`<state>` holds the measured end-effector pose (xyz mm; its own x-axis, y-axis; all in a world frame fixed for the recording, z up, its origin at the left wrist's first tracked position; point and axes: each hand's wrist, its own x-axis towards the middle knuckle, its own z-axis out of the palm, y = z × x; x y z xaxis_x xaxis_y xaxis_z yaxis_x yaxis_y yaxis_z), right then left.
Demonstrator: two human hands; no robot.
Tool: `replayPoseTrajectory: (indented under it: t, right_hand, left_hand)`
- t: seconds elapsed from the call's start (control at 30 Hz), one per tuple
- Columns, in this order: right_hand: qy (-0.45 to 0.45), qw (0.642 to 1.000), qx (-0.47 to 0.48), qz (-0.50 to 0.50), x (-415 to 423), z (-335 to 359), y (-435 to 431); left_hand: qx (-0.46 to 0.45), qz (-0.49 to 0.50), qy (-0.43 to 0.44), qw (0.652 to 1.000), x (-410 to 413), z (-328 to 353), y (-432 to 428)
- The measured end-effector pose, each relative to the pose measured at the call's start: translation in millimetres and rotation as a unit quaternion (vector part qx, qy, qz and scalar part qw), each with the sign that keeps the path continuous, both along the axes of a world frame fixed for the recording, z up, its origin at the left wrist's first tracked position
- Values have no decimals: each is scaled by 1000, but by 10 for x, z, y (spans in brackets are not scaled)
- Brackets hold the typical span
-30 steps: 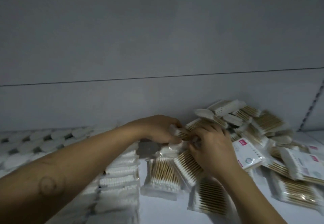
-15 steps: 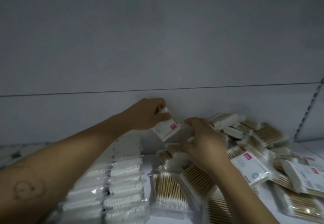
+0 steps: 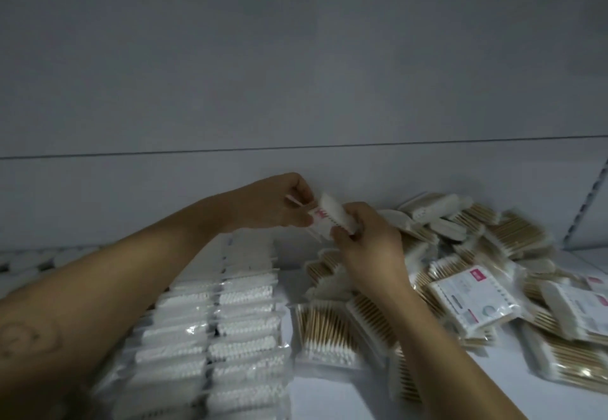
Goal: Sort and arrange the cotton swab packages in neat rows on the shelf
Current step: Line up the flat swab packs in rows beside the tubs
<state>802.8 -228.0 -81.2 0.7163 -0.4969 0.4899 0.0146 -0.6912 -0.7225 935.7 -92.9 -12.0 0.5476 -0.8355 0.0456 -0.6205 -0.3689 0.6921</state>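
Both hands clamped on one swab package (image 3: 332, 220), lifted above shelf (image 3: 329, 396) at far centre: left hand (image 3: 274, 204) pinching left end, right hand (image 3: 368, 242) right end. Step: sorting. Next: seat in tidy rows (image 3: 230, 330) left; loose pile (image 3: 477, 255) remains right.

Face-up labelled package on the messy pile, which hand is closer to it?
Right. The right hand is up-left of the labelled package; the left hand is even farther left. Both grip a small package.

The held package (image 3: 330, 219) bears print too blurred to read.
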Motion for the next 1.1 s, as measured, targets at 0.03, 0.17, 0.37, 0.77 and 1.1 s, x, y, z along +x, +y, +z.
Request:
replayPoseTrajectory:
  t: [0.03,0.17,0.37,0.77,1.1]
  right_hand:
    - [18,999,-34,3,19,15,-34]
    - [44,997,-57,36,80,81,-49]
    - [85,930,-340,-108,-26,-165,212]
    - [201,916,-347,-8,-192,-157,46]
    - [106,925,-353,-94,-261,-34,-79]
  left_hand:
    - [39,1,-113,993,13,19,-6]
    - [64,-40,-343,937,-56,17,-75]
    - [106,-16,-403,909,59,-167,-123]
    - [160,29,-457,875,35,-438,-344]
    - [231,51,-454,859,101,-594,-230]
